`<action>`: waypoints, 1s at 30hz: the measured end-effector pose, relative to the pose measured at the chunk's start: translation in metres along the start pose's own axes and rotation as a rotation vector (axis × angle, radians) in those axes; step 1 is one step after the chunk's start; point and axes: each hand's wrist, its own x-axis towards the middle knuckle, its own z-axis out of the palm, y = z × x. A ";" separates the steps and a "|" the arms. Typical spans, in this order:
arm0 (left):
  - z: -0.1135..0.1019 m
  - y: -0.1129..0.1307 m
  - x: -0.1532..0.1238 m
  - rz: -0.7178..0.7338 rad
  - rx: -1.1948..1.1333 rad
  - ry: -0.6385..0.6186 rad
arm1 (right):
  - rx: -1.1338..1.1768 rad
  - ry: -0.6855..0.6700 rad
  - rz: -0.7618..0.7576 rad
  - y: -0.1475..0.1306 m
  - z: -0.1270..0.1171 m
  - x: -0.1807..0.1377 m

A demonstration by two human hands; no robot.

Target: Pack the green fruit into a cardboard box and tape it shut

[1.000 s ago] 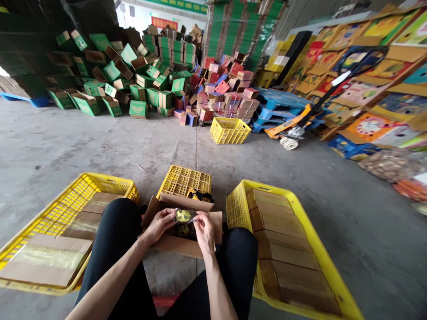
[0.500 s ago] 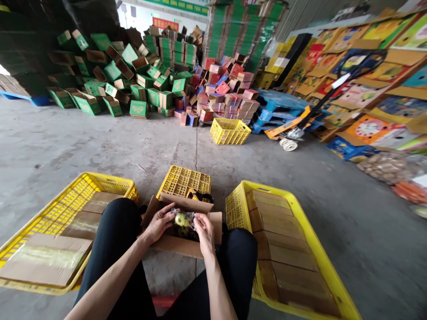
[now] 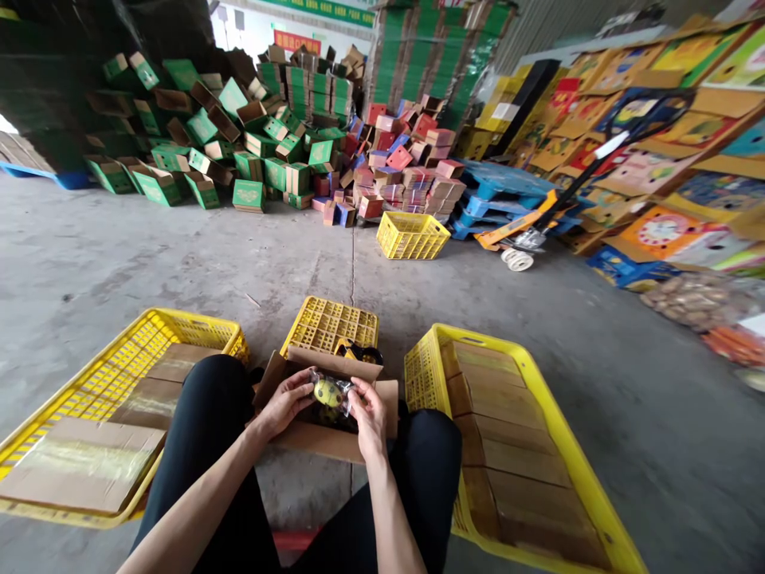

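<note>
Between my knees stands an open cardboard box (image 3: 311, 437) with its flaps spread. Over it I hold a small yellow, dark-spotted object in clear plastic wrap (image 3: 328, 392). My left hand (image 3: 285, 401) grips its left side with curled fingers. My right hand (image 3: 367, 414) pinches the wrap on its right side. More dark, wrapped items lie inside the box under my hands, hard to make out.
A yellow crate (image 3: 72, 399) with flat cardboard is at my left, another yellow crate (image 3: 574, 470) with cardboard at my right, and an upturned yellow crate (image 3: 331, 323) beyond the box. Piles of green and red cartons, a pallet jack (image 3: 526, 227) and a further yellow basket (image 3: 411, 233) stand across the concrete floor.
The wrapped yellow object has been turned a little between my fingers and sits slightly lower; my right hand has shifted closer to it. Everything else is still.
</note>
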 end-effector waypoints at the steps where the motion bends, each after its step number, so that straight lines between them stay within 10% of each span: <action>1: 0.000 0.000 -0.001 -0.009 -0.009 -0.015 | 0.004 0.003 0.002 -0.001 0.000 0.000; 15: -0.008 -0.006 0.003 -0.140 -0.040 -0.168 | 0.123 -0.118 0.071 -0.012 0.005 -0.005; 30: -0.019 -0.011 0.008 -0.276 0.035 -0.025 | 0.197 -0.226 0.097 -0.017 0.008 -0.011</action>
